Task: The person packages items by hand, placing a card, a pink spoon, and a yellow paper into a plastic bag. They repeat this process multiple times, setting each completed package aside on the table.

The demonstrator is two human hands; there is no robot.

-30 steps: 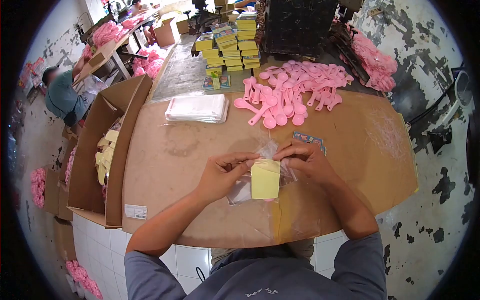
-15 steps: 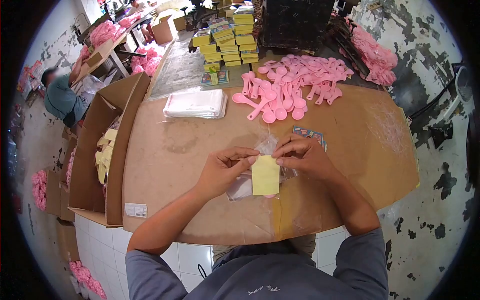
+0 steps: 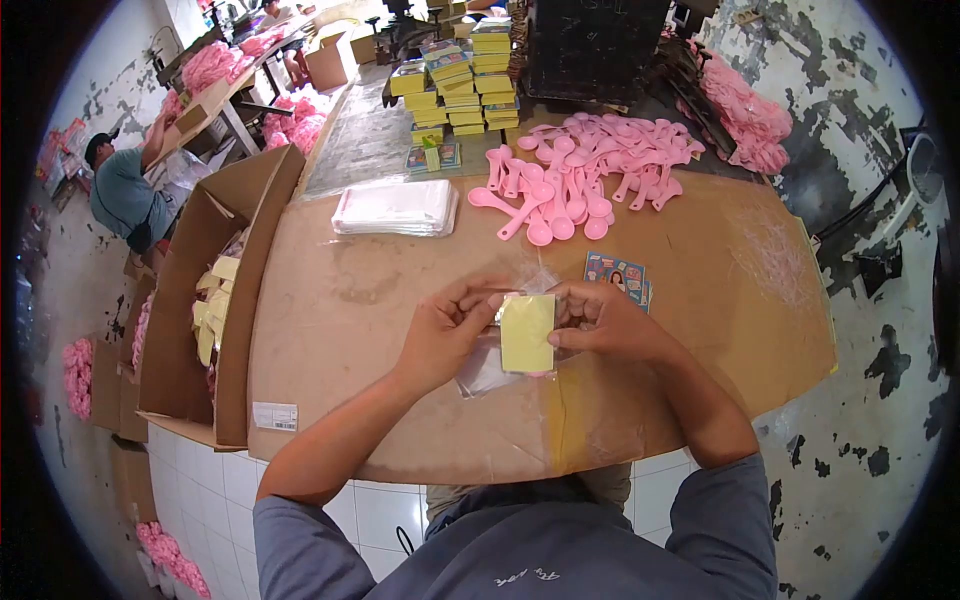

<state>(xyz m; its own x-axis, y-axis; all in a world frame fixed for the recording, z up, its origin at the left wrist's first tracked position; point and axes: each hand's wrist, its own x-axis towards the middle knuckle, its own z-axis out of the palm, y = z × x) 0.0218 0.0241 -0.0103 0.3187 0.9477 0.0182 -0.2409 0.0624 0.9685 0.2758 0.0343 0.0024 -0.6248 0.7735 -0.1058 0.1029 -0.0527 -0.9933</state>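
Observation:
Both my hands hold a yellow card [image 3: 528, 335] upright over the front middle of the table, with clear plastic around it. My left hand [image 3: 447, 335] pinches the upper left corner, thumb against the edge. At the right edge, my right hand [image 3: 608, 322] grips with thumb and curled fingers. A bit of pink shows under the card's lower edge; what it belongs to is hidden. Below my left fingers lies a clear plastic bag [image 3: 487, 367]. Printed blue cards [image 3: 615, 272] rest just beyond my right hand, which partly covers them.
Pink measuring spoons [image 3: 565, 185] are heaped at the back. Left of them lies a stack of clear bags [image 3: 395, 208]. Yellow-edged card stacks [image 3: 455, 85] stand farther back. An open carton [image 3: 270, 215] with yellow packets borders the table's left. Another person [image 3: 130, 190] sits beyond it.
The yellow card has moved slightly up and away from me. My right hand has slid from its top corner down to the right edge. More of the printed blue cards shows.

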